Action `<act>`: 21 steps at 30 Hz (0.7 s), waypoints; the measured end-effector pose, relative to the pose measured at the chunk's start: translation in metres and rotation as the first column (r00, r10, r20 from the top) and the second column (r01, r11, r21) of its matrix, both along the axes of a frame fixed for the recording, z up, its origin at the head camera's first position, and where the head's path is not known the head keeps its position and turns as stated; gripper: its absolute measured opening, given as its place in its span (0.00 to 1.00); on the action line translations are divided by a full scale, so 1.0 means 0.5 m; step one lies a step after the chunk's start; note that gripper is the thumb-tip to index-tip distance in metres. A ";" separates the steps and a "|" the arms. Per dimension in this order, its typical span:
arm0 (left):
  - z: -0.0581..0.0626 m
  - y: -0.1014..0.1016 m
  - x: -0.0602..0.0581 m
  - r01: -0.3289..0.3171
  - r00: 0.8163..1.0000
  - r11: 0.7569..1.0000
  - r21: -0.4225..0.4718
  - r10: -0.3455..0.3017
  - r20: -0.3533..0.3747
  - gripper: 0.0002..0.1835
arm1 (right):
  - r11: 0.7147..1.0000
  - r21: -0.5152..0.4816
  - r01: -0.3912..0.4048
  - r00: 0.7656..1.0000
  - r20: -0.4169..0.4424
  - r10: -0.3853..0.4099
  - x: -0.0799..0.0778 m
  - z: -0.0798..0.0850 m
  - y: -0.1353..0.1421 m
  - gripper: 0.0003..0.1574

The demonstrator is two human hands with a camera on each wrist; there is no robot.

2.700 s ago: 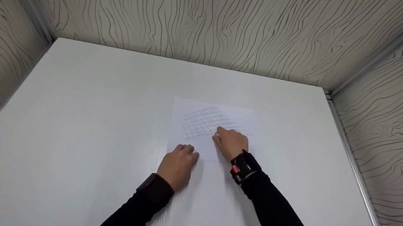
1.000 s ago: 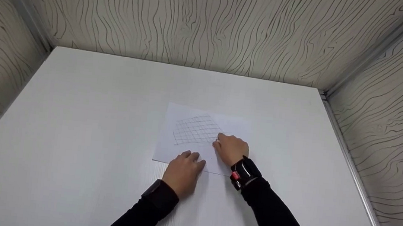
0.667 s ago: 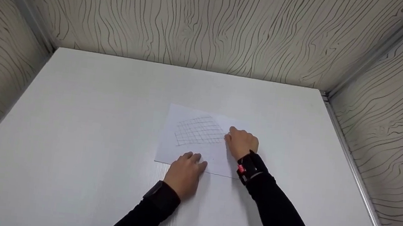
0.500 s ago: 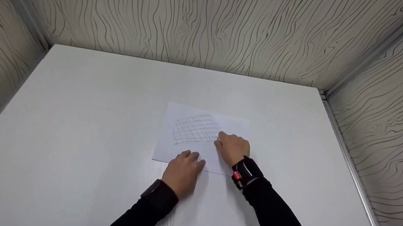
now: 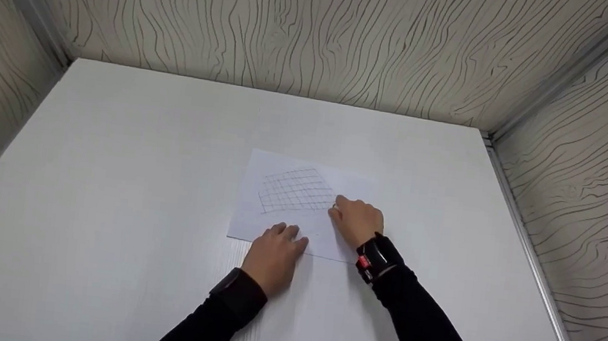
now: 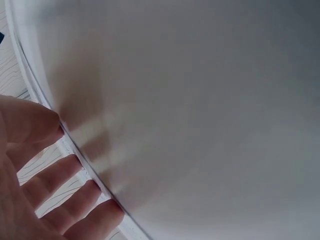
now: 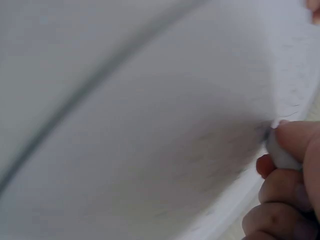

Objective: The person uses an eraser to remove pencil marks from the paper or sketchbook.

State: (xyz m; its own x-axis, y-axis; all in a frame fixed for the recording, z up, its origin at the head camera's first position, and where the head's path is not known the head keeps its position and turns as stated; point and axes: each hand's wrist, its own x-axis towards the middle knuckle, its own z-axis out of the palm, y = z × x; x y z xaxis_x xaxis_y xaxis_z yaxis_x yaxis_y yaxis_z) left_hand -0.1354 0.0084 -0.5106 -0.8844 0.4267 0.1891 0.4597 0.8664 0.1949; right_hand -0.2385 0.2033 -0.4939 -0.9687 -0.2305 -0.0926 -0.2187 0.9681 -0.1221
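A sheet of white paper [image 5: 246, 221] lies on the white table, bearing a hand-drawn pencil grid [image 5: 293, 192]. My left hand [image 5: 273, 260] rests its fingertips on the sheet's near edge, holding nothing. At the grid's right end, my right hand [image 5: 358, 221] pinches a small whitish eraser [image 7: 281, 155] between thumb and forefinger and presses it to the paper. The head view hides most of the eraser behind the fingers. Small dark crumbs or marks [image 7: 202, 142] speckle the paper near it in the right wrist view.
The white tabletop [image 5: 139, 176] extends around the sheet. Wood-grain panels stand behind it and at both sides, such as the back panel [image 5: 274, 26]. A metal rail [image 5: 538, 280] runs along the right edge.
The right hand has rubbed back and forth at the grid's right end, where lines that stretched further right are no longer seen. The sheet has turned slightly, with the left hand still on its edge.
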 end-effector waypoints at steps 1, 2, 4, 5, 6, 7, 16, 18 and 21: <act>0.001 0.000 -0.001 -0.004 1.000 1.000 0.003 0.004 0.002 0.15 | 1.000 0.001 0.017 1.000 -0.003 -0.017 -0.004 -0.001 0.006 0.14; 0.002 0.000 -0.002 -0.007 1.000 1.000 0.006 0.007 0.000 0.15 | 0.999 0.001 0.046 0.999 -0.017 -0.046 -0.008 -0.002 0.013 0.14; 0.003 0.001 -0.002 -0.008 1.000 1.000 0.015 0.008 -0.005 0.15 | 0.994 0.001 0.107 0.993 -0.058 -0.106 -0.019 -0.005 0.031 0.14; 0.003 0.002 -0.002 -0.007 1.000 1.000 0.019 0.008 -0.010 0.15 | 0.992 0.002 0.127 0.989 -0.079 -0.126 -0.025 -0.006 0.038 0.14; 0.003 0.003 -0.002 -0.006 1.000 1.000 0.023 0.006 -0.013 0.15 | 0.990 -0.001 0.140 0.986 -0.095 -0.140 -0.029 -0.007 0.043 0.14; 0.002 0.004 -0.001 -0.002 1.000 1.000 0.025 0.003 -0.014 0.15 | 0.990 -0.004 0.141 0.985 -0.102 -0.141 -0.031 -0.008 0.046 0.14; 0.001 0.002 -0.003 -0.011 0.999 1.000 0.007 0.011 -0.035 0.16 | 0.997 -0.050 0.051 0.999 0.018 -0.050 -0.017 -0.001 0.035 0.14; 0.002 0.003 -0.004 -0.009 0.999 1.000 0.015 0.009 -0.032 0.16 | 0.995 -0.037 0.094 0.995 -0.028 -0.096 -0.022 -0.001 0.052 0.14; 0.001 0.005 -0.003 0.003 1.000 1.000 0.021 -0.002 -0.019 0.17 | 0.991 -0.020 0.134 0.986 -0.095 -0.135 -0.028 0.001 0.070 0.14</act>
